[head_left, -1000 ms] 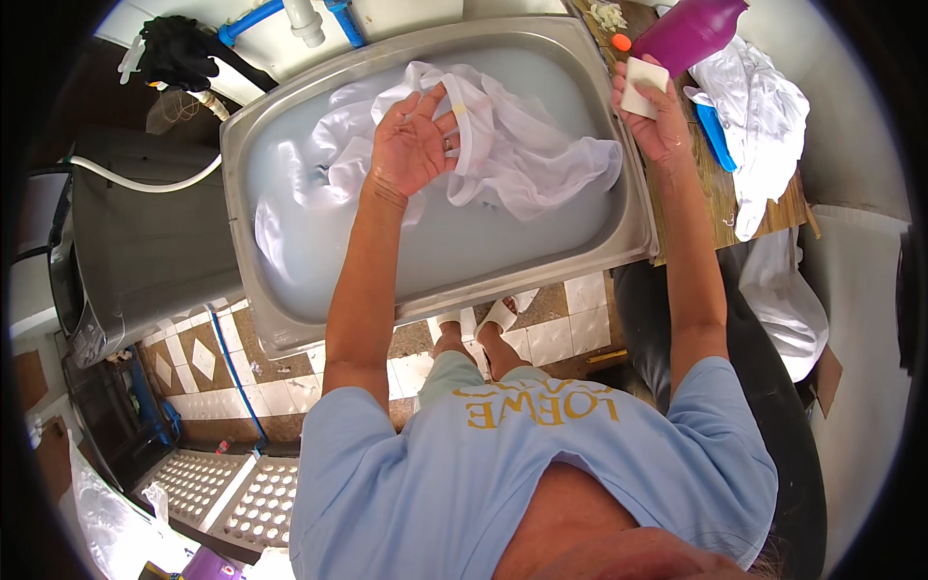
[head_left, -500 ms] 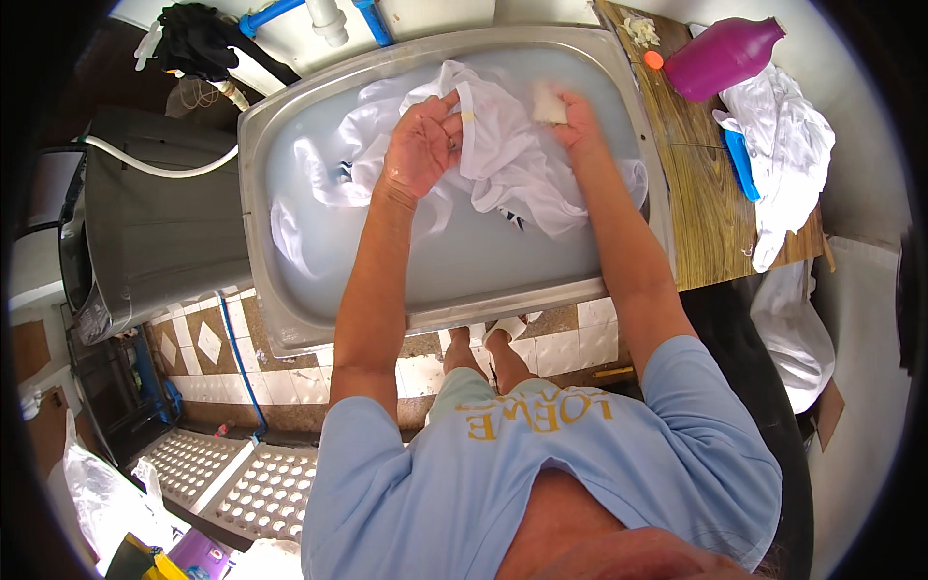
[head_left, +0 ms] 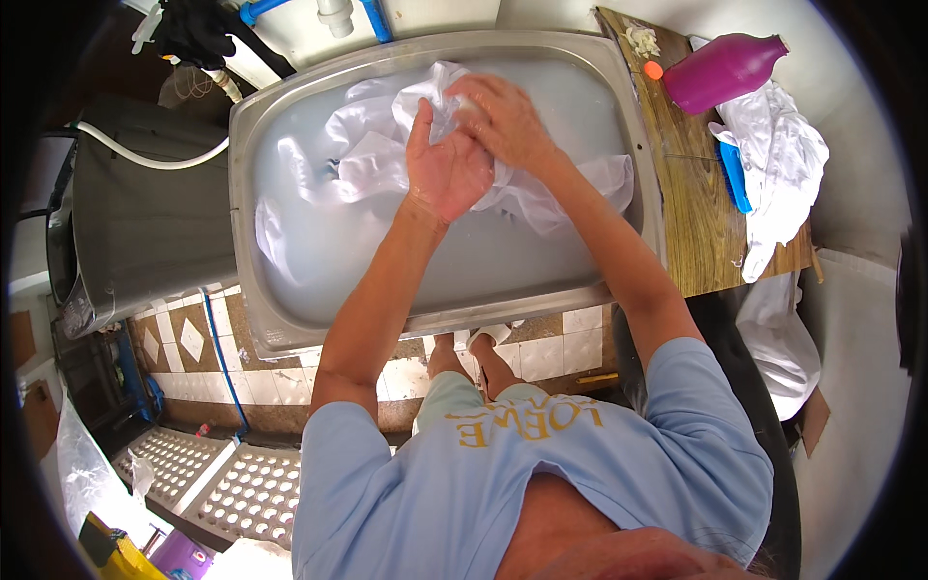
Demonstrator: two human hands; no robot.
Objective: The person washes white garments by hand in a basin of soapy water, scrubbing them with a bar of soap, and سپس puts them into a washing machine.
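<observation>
A white garment (head_left: 372,164) lies bunched in cloudy water inside a grey metal basin (head_left: 447,322). My left hand (head_left: 449,174) is over it, palm up with the thumb apart. Its fingers curl at a bunched part of the cloth, partly covered by my right hand (head_left: 510,124). The right hand is bent down over those fingers, palm toward the cloth. A pale block like a bar of soap (head_left: 471,108) shows only slightly beneath its fingers; the rest is hidden.
Right of the basin, a wooden top (head_left: 698,217) bears a purple bottle (head_left: 723,72), an orange cap (head_left: 653,71), a blue brush (head_left: 735,176) and another white garment (head_left: 778,174). At left stand a dark grey machine (head_left: 159,208) and its white hose (head_left: 159,161).
My right hand has moved left with the pale block, from the cloth's right side onto my left fingers. My left hand has shifted slightly right and down, turning its palm up.
</observation>
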